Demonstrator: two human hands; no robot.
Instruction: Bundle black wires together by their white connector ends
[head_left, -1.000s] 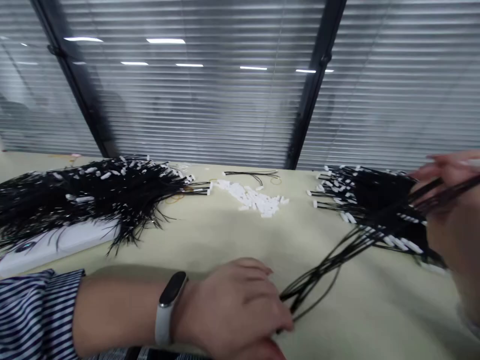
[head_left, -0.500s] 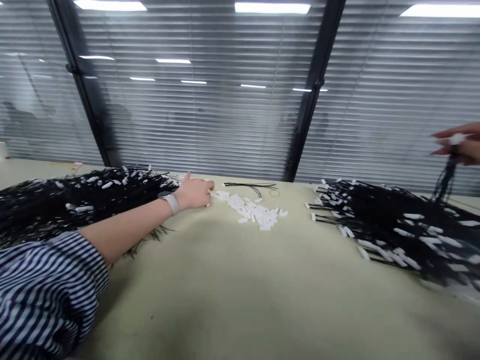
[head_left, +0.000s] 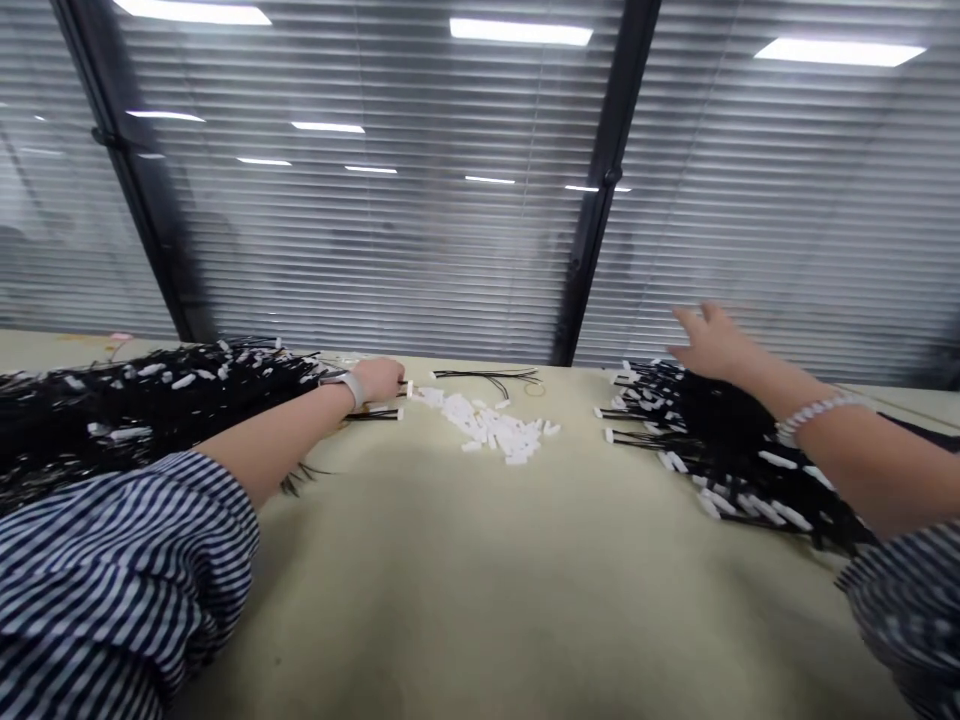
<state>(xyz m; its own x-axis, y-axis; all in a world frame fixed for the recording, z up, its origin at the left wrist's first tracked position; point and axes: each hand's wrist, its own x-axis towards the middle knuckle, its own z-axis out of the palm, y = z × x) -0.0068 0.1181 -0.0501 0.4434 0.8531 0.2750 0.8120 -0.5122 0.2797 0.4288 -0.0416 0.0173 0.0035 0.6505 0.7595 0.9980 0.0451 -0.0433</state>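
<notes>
My left hand (head_left: 379, 379) reaches far out to the right end of a big pile of black wires with white connectors (head_left: 142, 400); its fingers curl over a few wire ends, and what they hold is hidden. My right hand (head_left: 709, 340) hovers over the far end of a second pile of black wires with white connectors (head_left: 720, 440), fingers spread, holding nothing. Between the piles lies a heap of loose white connector housings (head_left: 491, 428).
A pale yellow-green table (head_left: 480, 580) carries everything. A small loose bunch of black wires (head_left: 487, 377) lies behind the white heap. Glass panels with blinds and a dark frame post (head_left: 592, 200) stand right behind the table's far edge.
A second ago both hands held a wire bundle near me. The left hand has reached out to the left pile; the right hand has let the wires go and moved over the right pile.
</notes>
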